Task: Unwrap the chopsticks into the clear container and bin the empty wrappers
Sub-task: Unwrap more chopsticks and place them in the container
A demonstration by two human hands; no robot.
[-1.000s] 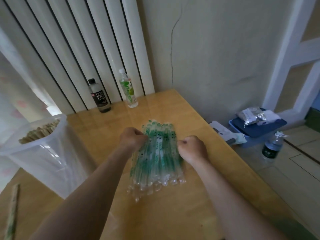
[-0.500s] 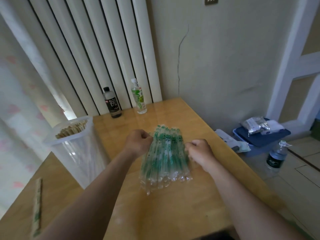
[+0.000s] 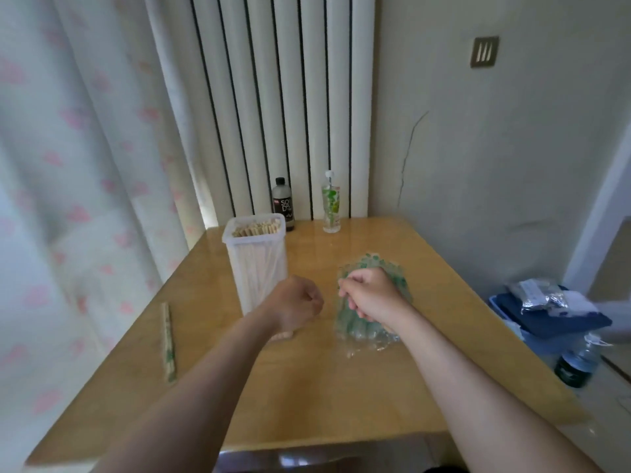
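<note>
Lying flat on the table (image 3: 341, 397), the bundle of wrapped chopsticks (image 3: 355, 324) is pinched along its left edge by the curled fingers of the right hand (image 3: 372, 295). The left hand (image 3: 297, 307) is fisted just beside it at 9 o'clock; whether anything is gripped cannot be told. The clear container (image 3: 254, 268), filled with bare chopsticks (image 3: 257, 229), is stood at 10 o'clock.

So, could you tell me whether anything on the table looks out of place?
One wrapped chopstick pair lies alone near the left edge of the table, apart from the bundle the right hand grips. Nothing looks spilled or damaged.
</note>
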